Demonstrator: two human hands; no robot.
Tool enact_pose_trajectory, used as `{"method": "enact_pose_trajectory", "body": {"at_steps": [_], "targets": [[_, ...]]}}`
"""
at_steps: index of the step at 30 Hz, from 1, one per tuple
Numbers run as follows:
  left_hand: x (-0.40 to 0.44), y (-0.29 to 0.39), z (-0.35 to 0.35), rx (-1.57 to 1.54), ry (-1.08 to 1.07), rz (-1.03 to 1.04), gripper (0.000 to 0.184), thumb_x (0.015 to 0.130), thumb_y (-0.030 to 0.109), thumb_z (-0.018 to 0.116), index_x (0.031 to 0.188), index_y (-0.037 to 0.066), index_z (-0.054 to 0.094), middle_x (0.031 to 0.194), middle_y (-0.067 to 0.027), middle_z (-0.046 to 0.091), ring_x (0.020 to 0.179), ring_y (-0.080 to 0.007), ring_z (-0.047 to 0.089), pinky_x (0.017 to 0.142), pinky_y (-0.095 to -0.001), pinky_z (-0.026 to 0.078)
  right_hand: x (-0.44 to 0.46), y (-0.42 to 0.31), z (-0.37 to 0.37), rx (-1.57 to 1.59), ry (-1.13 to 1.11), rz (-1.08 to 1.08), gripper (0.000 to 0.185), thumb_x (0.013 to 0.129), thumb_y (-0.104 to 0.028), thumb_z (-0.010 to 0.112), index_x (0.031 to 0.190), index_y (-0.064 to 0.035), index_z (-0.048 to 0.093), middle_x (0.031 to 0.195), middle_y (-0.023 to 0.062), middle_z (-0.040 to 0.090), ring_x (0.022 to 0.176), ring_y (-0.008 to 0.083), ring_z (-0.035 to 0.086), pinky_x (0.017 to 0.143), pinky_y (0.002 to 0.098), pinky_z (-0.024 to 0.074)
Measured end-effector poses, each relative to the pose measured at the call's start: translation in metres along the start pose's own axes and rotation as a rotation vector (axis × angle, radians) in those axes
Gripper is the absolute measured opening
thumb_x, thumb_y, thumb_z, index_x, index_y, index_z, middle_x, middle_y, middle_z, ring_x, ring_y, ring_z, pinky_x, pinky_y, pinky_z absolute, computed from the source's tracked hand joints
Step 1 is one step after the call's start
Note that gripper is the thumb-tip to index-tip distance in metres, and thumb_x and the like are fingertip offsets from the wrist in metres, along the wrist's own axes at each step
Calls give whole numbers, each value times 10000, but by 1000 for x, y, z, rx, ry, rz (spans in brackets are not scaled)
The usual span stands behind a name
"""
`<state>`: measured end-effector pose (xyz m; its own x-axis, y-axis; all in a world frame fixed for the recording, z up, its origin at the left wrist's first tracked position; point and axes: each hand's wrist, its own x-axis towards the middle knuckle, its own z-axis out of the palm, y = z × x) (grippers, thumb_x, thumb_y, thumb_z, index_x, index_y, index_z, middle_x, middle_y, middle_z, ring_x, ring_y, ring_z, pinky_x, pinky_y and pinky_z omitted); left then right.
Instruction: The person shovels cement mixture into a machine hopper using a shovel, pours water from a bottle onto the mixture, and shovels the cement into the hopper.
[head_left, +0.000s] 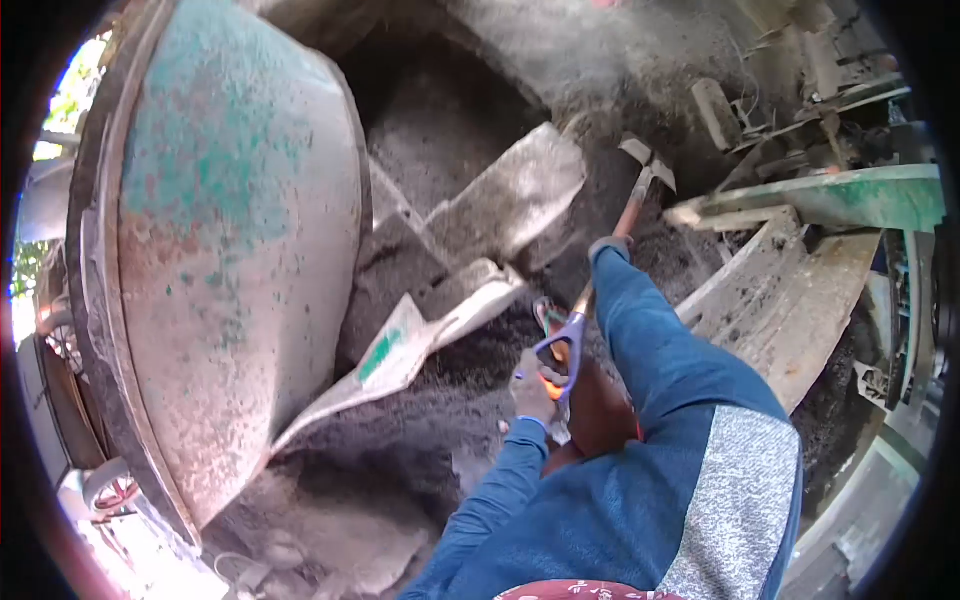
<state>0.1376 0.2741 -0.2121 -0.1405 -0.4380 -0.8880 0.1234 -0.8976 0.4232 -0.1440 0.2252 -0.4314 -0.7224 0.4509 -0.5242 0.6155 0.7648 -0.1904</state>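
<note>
A shovel [630,212] with a purple D-shaped handle slants away from my body. My left hand [534,388], in a grey glove, is closed around that handle near my waist. Farther up the shaft, my right hand [609,246] grips it with the arm stretched out; its fingers are partly hidden by the blue sleeve. At the far end the blade shows only in part, close to dark loose soil [660,240]. Below the handle, part of a sandalled foot [546,315] is visible.
A large worn panel [240,220] with green paint stands on the left. Grey curved boards [515,190] and a bent piece [400,355] lie ahead. Planks [790,290] and a green beam [840,200] are on the right. Rubble [300,540] lies at lower left.
</note>
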Motion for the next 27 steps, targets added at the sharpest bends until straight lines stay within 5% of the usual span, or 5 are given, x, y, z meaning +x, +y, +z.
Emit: {"method": "enact_pose_trajectory", "body": {"at_steps": [7, 14, 17, 20, 27], "targets": [[-65, 16, -103, -22, 171, -30, 326, 951, 360, 625, 802, 83, 538, 572, -52, 516, 456, -185, 538, 455, -373, 531, -139, 48, -58, -1692, -447, -774, 412, 907, -368, 646, 1272, -177, 659, 1255, 33, 675, 1118, 208, 657, 939, 434, 512], [-137, -5, -216, -30, 151, 7, 338, 961, 329, 611, 751, 75, 530, 567, -47, 516, 451, -180, 527, 451, -373, 532, -189, 175, -36, -1974, -590, -922, 547, 881, -419, 679, 1378, -201, 614, 1349, 20, 637, 1193, 209, 632, 953, 454, 492], [-163, -17, -274, 5, 124, 41, 356, 958, 315, 608, 721, 68, 510, 563, -68, 536, 447, -187, 518, 465, -396, 526, -199, 249, -14, -708, -309, -354, 533, 889, -427, 655, 1359, -178, 622, 1362, 77, 622, 1266, 256, 580, 1007, 476, 473], [-184, -23, -345, -17, 79, -12, 334, 965, 306, 603, 753, 67, 509, 552, -68, 532, 448, -196, 529, 476, -409, 522, -252, 298, -36, -1483, -453, -1195, 397, 938, -314, 607, 1204, -29, 685, 1093, 62, 738, 1092, 284, 678, 832, 423, 547], [-270, -8, -460, 23, -118, 50, 331, 980, 396, 605, 888, 84, 542, 656, -49, 563, 563, -227, 601, 571, -449, 570, -355, 426, -73, -260, -367, -501, 466, 813, -176, 614, 1197, 87, 624, 1111, 237, 694, 1089, 366, 662, 871, 407, 537]]}}
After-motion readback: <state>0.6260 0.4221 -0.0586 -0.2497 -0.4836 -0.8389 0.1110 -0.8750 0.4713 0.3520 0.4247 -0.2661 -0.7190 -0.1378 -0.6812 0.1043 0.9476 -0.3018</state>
